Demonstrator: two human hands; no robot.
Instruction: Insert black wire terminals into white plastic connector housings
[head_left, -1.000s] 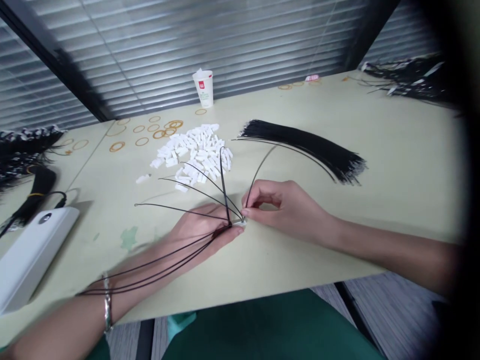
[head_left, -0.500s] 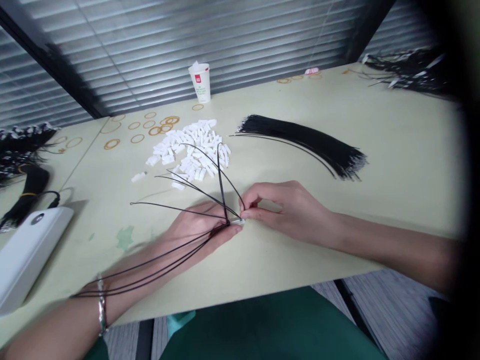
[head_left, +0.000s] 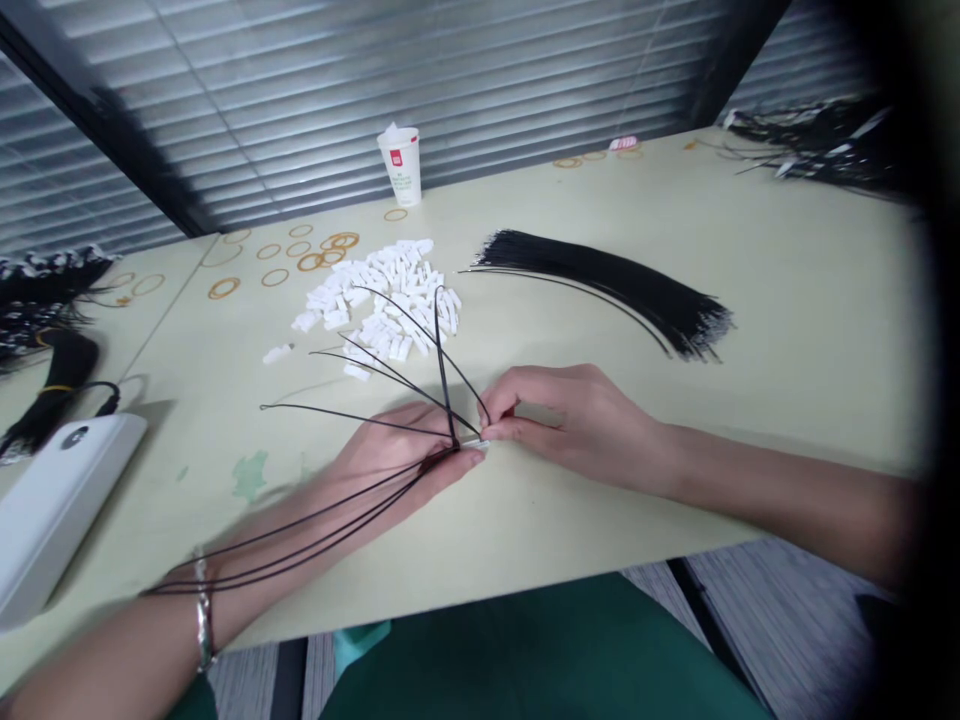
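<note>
My left hand (head_left: 409,450) is closed on a small white connector (head_left: 474,443), which shows between thumb and fingertips. Several thin black wires (head_left: 360,413) fan out from it, some trailing back over my left wrist. My right hand (head_left: 562,420) pinches one black wire (head_left: 461,371) close to its end, right at the connector's far end. Whether that wire's tip is inside the connector is hidden by my fingertips. Beyond my hands lies a heap of loose white connectors (head_left: 397,300). A thick bundle of black wires (head_left: 600,275) lies to its right.
A paper cup (head_left: 403,170) stands near the blinds. Rubber bands (head_left: 223,288) are scattered at the back left. On the left are a white power bank (head_left: 67,510) with a cable and a banded black bundle (head_left: 64,375). More wire harnesses (head_left: 825,145) lie at the far right.
Both hands keep almost the same place. The free end of the wire in my right hand has shifted slightly left, and another wire end has moved a little.
</note>
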